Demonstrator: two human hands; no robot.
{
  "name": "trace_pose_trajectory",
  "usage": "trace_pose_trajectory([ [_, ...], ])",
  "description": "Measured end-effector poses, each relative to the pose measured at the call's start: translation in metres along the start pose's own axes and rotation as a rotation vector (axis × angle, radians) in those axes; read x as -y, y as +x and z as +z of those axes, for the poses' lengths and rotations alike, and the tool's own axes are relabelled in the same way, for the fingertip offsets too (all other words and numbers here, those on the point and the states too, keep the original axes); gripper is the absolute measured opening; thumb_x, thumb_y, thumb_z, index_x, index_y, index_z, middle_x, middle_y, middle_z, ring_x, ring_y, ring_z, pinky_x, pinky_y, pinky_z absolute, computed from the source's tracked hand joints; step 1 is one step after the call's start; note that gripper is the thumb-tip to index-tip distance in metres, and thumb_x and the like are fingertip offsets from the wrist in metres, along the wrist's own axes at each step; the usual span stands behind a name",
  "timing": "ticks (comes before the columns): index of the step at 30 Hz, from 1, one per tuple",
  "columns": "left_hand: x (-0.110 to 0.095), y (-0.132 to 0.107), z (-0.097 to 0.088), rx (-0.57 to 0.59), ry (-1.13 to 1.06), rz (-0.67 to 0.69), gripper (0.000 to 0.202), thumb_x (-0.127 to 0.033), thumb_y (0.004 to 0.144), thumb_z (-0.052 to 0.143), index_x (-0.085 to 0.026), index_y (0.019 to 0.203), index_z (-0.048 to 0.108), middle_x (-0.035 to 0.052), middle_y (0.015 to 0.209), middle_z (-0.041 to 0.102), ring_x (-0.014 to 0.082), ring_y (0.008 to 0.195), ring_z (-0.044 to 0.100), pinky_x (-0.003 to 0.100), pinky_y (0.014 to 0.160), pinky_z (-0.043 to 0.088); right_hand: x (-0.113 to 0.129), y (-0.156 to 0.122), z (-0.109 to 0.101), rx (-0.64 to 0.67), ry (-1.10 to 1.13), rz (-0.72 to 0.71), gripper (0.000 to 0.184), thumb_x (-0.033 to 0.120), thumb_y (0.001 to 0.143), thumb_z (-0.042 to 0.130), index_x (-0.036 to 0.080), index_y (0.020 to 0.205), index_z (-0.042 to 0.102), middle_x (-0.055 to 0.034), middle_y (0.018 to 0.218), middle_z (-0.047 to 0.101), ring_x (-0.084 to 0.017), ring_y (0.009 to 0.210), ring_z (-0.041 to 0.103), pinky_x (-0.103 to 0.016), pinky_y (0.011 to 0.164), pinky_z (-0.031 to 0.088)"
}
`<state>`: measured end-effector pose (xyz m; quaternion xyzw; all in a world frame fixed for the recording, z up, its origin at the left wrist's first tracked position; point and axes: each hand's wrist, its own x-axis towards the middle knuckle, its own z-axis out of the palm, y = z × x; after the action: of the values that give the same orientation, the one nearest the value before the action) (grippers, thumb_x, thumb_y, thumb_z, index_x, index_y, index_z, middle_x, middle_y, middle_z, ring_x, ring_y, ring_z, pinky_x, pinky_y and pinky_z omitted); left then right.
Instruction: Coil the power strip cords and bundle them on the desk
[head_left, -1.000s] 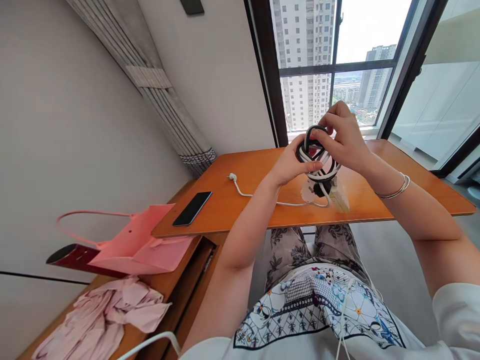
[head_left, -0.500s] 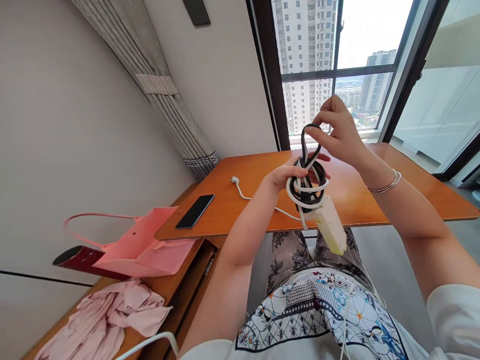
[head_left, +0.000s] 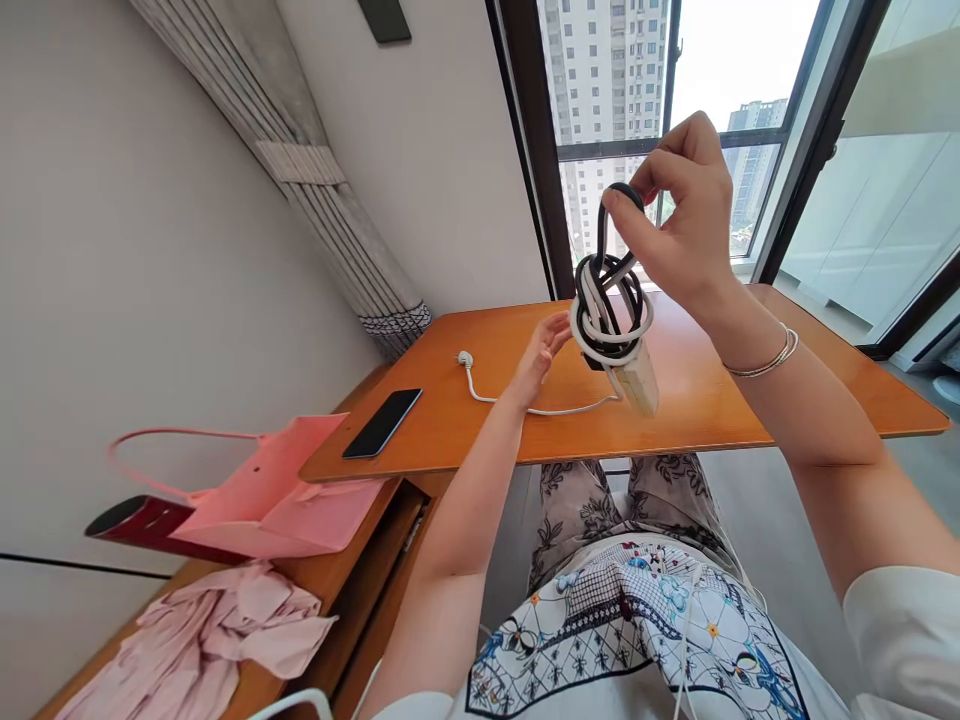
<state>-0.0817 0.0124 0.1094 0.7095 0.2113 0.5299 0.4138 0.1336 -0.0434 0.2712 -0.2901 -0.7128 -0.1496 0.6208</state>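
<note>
My right hand (head_left: 682, 210) is raised, its thumb and fingers pinching a black loop at the top of a tangled bundle of black and white cables (head_left: 611, 310). The bundle hangs above the wooden table. A pale, box-shaped power strip (head_left: 640, 380) dangles beneath the coil, partly behind it. From there a white cord runs left over the tabletop to its plug (head_left: 465, 359). My left hand (head_left: 546, 350) is just left of the bundle, fingers apart and holding nothing.
A dark phone (head_left: 382, 423) lies on the left part of the wooden table (head_left: 712, 400). Left of the table are a pink bag (head_left: 292, 500), a dark red cylinder (head_left: 161, 525) and a crumpled pink cloth (head_left: 217, 630). Windows stand beyond the far edge.
My right hand has lifted the cable bundle by its loop. My left hand has let go of the coil and drawn away to the left. The power strip has swung more upright.
</note>
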Motion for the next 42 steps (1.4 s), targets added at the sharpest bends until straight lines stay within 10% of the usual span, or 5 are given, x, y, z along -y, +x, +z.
trace_pose_trajectory([
  [8,0.050,-0.045,-0.091,-0.433,1.180,-0.743,0.064,-0.036,0.077,0.070,-0.008,0.131,0.050,0.0343,0.145,0.046,0.0477,0.141,0.040,0.064,0.113,0.033,0.000,-0.008,0.002,0.039,-0.052,0.045,0.047,0.064,0.091,0.057,0.020,0.075,0.056,-0.0057,0.097,0.046,-0.026,0.108,0.057,-0.043,0.085,0.050],
  [14,0.061,-0.045,-0.115,-0.397,1.191,-0.907,0.063,-0.025,0.066,0.074,-0.009,0.122,0.051,0.0351,0.131,0.056,0.0526,0.130,0.052,0.068,0.102,0.042,0.006,-0.015,0.010,0.084,-0.007,0.048,0.038,0.057,0.091,0.061,0.021,0.076,0.057,-0.0058,0.097,0.047,-0.024,0.102,0.057,-0.043,0.087,0.050],
  [28,0.011,0.000,0.016,-0.389,-0.278,-0.172,0.046,-0.052,0.071,0.074,-0.025,0.103,0.057,0.0047,0.105,0.075,0.0264,0.109,0.070,0.040,0.094,0.057,0.006,-0.028,0.052,0.220,0.010,0.103,0.028,0.042,0.092,0.060,0.021,0.074,0.055,-0.0056,0.093,0.048,-0.021,0.089,0.056,-0.040,0.080,0.049],
  [37,-0.025,-0.018,0.026,0.013,-0.345,-0.209,0.078,-0.079,0.065,0.065,-0.020,0.116,0.064,0.0144,0.112,0.073,0.0386,0.120,0.064,0.055,0.099,0.053,-0.022,-0.034,0.076,0.174,0.059,0.218,0.029,0.043,0.091,0.060,0.021,0.073,0.052,-0.0055,0.091,0.047,-0.021,0.089,0.055,-0.041,0.085,0.049],
  [42,-0.035,-0.016,0.043,0.028,0.034,-0.063,0.071,-0.045,0.053,0.092,-0.018,0.111,0.063,0.0125,0.111,0.073,0.0300,0.109,0.068,0.047,0.103,0.050,-0.030,-0.036,0.077,0.131,0.116,0.256,0.032,0.049,0.090,0.061,0.022,0.074,0.054,-0.0047,0.089,0.048,-0.021,0.092,0.055,-0.042,0.088,0.049],
])
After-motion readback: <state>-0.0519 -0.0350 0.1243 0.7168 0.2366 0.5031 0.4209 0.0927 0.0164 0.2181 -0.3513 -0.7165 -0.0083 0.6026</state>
